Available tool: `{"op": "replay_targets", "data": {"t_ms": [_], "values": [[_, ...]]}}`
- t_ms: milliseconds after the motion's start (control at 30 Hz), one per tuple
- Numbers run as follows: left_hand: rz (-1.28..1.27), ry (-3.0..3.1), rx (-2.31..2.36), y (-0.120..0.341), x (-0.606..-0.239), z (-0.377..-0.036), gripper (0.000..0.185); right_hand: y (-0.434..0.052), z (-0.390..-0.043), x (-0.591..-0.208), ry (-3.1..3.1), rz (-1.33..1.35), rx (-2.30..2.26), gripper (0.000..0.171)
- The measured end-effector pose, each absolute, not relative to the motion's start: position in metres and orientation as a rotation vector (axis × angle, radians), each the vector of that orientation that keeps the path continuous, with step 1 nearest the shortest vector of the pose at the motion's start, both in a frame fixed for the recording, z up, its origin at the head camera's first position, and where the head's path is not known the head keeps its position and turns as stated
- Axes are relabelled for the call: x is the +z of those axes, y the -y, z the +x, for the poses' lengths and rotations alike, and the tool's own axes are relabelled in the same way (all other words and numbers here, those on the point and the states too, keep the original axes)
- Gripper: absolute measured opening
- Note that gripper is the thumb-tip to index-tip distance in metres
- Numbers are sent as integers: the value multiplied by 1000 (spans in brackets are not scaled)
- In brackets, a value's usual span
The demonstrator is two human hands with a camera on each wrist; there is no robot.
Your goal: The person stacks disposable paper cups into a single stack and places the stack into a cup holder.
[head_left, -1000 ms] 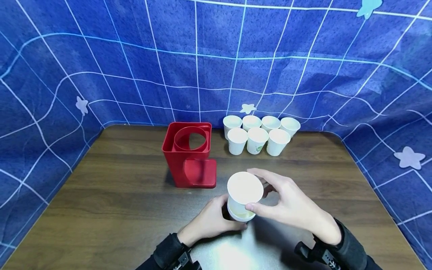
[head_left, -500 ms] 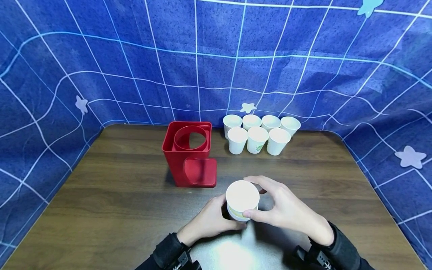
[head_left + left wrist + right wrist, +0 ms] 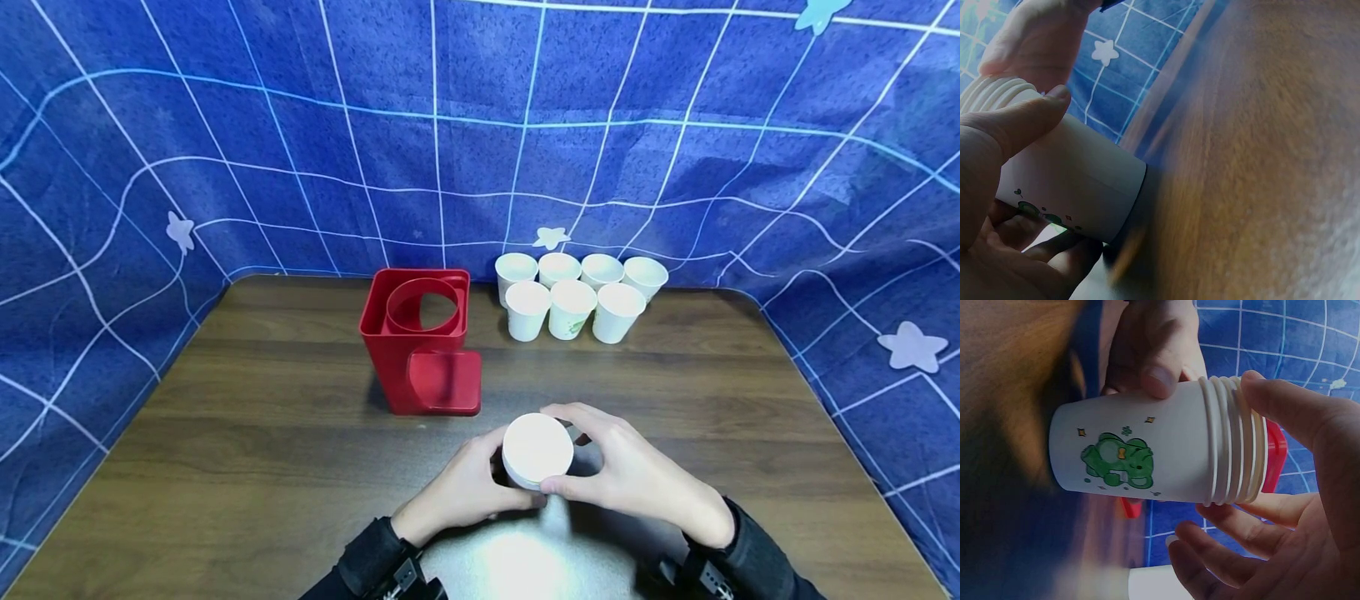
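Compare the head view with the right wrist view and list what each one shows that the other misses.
Only the head view: seven loose paper cups against the blue cloth, and the whole red holder with its ring opening.
Only the right wrist view: the green cartoon print and several stacked rims.
Both: the cup stack held by the left hand and right hand.

Seven loose white paper cups [image 3: 573, 296] stand in a cluster, one nested stack of cups [image 3: 537, 450] sits between two hands, and one red holder [image 3: 420, 342] stands on one counter [image 3: 262, 433].
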State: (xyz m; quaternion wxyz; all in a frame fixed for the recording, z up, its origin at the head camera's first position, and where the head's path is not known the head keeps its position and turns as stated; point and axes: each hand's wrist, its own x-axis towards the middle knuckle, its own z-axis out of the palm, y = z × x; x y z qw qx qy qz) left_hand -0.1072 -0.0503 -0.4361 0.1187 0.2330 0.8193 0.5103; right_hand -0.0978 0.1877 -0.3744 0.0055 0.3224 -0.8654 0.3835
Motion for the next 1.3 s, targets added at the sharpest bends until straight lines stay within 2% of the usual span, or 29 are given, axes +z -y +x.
{"op": "replay_targets", "data": {"t_ms": [433,767,1167,1300], "values": [[680,-2366,1507,52,-437,-108,71,-191,-99,-374,2787,1038,1151,66],[715,-2373,1516,52,-437,-108,77,-212,-113,-354,2853,1152,843,80],[710,-2317,1567,51,-438,-108,75,-242,-145,-337,2775,918,734,74],[709,-2322,1559,51,-438,-108,75,-250,-156,-336,2695,866,675,76]]}}
